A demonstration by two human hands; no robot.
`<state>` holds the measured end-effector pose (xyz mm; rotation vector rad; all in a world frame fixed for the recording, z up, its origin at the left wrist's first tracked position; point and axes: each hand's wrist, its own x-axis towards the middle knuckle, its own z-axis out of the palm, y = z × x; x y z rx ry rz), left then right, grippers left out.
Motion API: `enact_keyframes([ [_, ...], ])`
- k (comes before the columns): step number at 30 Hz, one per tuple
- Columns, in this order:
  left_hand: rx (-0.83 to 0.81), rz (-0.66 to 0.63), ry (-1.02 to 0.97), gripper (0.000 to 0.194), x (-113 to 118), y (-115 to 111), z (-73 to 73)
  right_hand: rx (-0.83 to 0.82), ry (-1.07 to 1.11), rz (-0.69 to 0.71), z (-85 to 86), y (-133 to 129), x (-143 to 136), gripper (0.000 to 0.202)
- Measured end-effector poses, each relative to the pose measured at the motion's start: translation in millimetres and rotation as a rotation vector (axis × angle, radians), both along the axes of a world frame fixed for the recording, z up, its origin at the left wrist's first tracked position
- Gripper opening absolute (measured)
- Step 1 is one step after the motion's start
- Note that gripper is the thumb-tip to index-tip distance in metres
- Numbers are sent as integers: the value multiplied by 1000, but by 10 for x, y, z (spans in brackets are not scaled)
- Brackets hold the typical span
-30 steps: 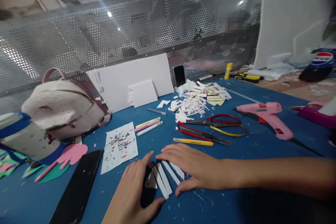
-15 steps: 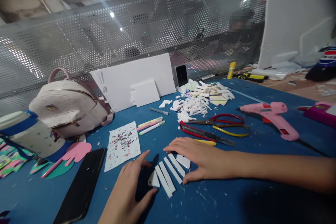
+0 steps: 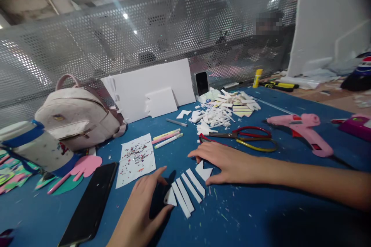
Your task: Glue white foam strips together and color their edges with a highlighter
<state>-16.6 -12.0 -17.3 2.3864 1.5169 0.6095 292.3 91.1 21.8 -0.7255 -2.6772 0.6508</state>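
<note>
Several white foam-like strips (image 3: 187,192) lie side by side in a slanting row on the blue table. At the row's left end is a small white pointed piece (image 3: 171,197) with a dark round mark. My left hand (image 3: 142,204) rests beside it, thumb and fingers apart, thumb tip close to its edge. A notched white piece (image 3: 203,170) lies at the right end. Over its far side arches my right hand (image 3: 228,162), thumb and fingers spread around it; whether the fingertips touch it I cannot tell. Neither hand grips anything.
Scissors (image 3: 255,139) lie behind my right hand, with a pink glue gun (image 3: 304,125) farther right. White scraps (image 3: 217,115) are heaped behind. Markers (image 3: 168,137), a speckled paper (image 3: 136,158) and a black phone (image 3: 89,204) lie left; a cup (image 3: 37,148) and backpack (image 3: 78,112) stand beyond.
My right hand has moved away from me and slightly right, and the notched piece has shifted the same way, apart from the strips. The left hand stays nearly still.
</note>
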Motion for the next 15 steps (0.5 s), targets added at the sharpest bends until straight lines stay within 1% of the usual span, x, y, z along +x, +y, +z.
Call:
enact_keyframes([
  [2,1,-5,6,77,0,9,4,15,39,-17,13,-9,-13,63],
  [3,8,-11,11,77,-1,13,11,24,68,-29,24,-15,-20,57],
  [5,40,-20,25,73,0,17,42,39,133,-58,51,-28,-33,37],
  [6,60,-26,33,69,1,17,68,44,162,-70,67,-34,-39,33],
  [9,145,-49,55,52,28,14,188,58,209,-88,133,-39,-59,42],
  [12,257,-134,66,40,112,17,338,113,195,-86,223,13,-114,62],
  [13,295,-172,67,37,157,21,380,141,181,-80,248,53,-150,64],
  [14,323,-207,66,35,209,25,412,172,164,-71,266,107,-198,61],
  [15,348,-243,65,33,267,30,429,203,143,-59,272,174,-258,54],
])
